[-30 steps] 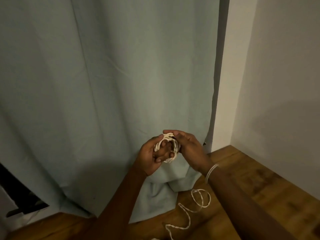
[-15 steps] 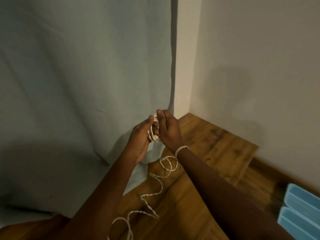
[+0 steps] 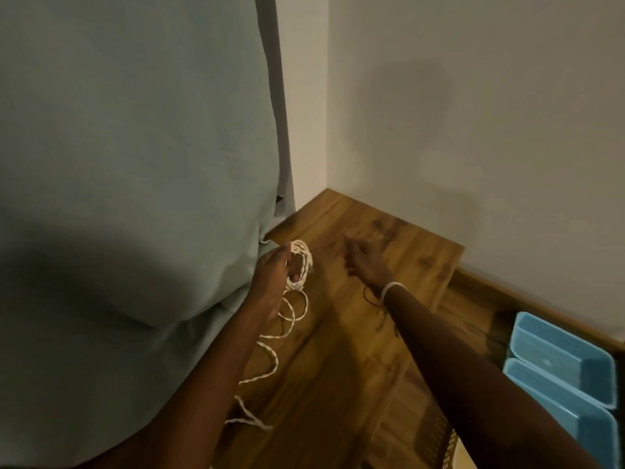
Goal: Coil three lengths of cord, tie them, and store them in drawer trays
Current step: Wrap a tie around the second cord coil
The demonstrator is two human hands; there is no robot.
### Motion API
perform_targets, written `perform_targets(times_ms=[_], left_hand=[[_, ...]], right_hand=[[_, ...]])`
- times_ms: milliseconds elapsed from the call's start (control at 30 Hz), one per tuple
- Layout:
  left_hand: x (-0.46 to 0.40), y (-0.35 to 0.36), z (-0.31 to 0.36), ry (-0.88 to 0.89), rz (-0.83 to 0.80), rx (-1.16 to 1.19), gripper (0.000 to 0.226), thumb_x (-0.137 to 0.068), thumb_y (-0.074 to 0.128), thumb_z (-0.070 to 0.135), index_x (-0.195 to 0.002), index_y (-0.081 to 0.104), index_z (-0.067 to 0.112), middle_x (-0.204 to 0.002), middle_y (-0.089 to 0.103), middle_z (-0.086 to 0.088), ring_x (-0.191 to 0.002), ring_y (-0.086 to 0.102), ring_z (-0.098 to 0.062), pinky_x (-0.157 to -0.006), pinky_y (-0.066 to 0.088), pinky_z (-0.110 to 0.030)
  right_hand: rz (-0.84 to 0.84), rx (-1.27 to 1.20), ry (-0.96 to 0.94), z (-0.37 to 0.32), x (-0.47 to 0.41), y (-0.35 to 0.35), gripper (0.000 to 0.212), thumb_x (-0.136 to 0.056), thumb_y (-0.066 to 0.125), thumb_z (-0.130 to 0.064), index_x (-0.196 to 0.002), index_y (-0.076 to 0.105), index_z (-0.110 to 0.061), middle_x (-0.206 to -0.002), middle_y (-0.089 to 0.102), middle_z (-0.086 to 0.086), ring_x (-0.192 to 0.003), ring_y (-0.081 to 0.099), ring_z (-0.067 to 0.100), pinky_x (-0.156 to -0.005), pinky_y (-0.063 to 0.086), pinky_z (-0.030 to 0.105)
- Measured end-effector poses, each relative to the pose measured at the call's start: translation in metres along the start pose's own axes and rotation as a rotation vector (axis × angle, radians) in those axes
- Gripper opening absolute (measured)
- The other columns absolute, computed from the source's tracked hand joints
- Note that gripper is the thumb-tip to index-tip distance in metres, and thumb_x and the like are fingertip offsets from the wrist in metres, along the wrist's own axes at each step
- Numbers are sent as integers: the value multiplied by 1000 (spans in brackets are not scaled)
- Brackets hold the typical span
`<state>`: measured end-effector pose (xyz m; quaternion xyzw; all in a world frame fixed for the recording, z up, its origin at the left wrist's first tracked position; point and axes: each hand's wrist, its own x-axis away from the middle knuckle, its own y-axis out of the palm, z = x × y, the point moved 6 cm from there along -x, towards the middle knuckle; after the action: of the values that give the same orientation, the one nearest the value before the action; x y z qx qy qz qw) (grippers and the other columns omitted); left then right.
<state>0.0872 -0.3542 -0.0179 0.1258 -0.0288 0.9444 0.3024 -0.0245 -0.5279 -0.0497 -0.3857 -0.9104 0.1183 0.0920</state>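
Note:
A white twisted cord is wound in a small coil (image 3: 300, 262) around the fingers of my left hand (image 3: 274, 269), which is closed on it. The cord's loose tail (image 3: 270, 346) hangs down in wavy loops past my left forearm to a free end near the floor. My right hand (image 3: 363, 260) is off the coil, to its right, fingers spread and blurred, holding nothing. A white band sits on my right wrist. Two light blue drawer trays (image 3: 561, 370) lie at the lower right.
A grey-green curtain (image 3: 135, 198) fills the left half, bulging toward me. Wood-pattern floor (image 3: 338, 384) runs to the room corner. A plain white wall (image 3: 473, 130) with a wooden skirting board stands on the right.
My right hand has let go of the coil and moved away to the right. The left hand keeps the coil. The view has swung right and down, bringing more of the trays in.

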Motion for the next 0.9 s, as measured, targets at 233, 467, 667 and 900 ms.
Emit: perform_targets(times_ms=[233,467,667,900], left_hand=[[-32,-3,-18,-78,101,-114,35,-99,48,42,-77,61,17,-71,62,-5,-66,59,-21,-66,48,-33],[-30,-12,-14,-126,147,-106,38,-101,45,36,-105,63,2,-77,57,-15,-65,57,-19,-55,45,-27],[-18,-24,-4,-44,170,-118,33,-101,47,28,-76,55,8,-59,47,-3,-58,47,-18,-60,38,-29],[-15,-41,9,-2,255,-167,35,-102,44,30,-81,63,9,-69,61,-6,-61,56,-16,-60,42,-26]], right_hand=[[-35,724,366,142,-50,-41,33,-94,53,-30,-73,61,-6,-78,63,10,-76,65,29,-61,45,31],[31,775,318,143,-50,-22,18,-94,56,-15,-104,63,-1,-117,63,20,-109,62,36,-85,50,39],[-11,638,297,123,-40,-9,19,-84,71,-26,-93,71,-9,-101,72,13,-94,68,30,-80,55,36],[-235,-237,-16,-35,21,63,23,-88,70,-10,-66,68,-3,-49,58,3,-45,54,10,-48,48,22]])
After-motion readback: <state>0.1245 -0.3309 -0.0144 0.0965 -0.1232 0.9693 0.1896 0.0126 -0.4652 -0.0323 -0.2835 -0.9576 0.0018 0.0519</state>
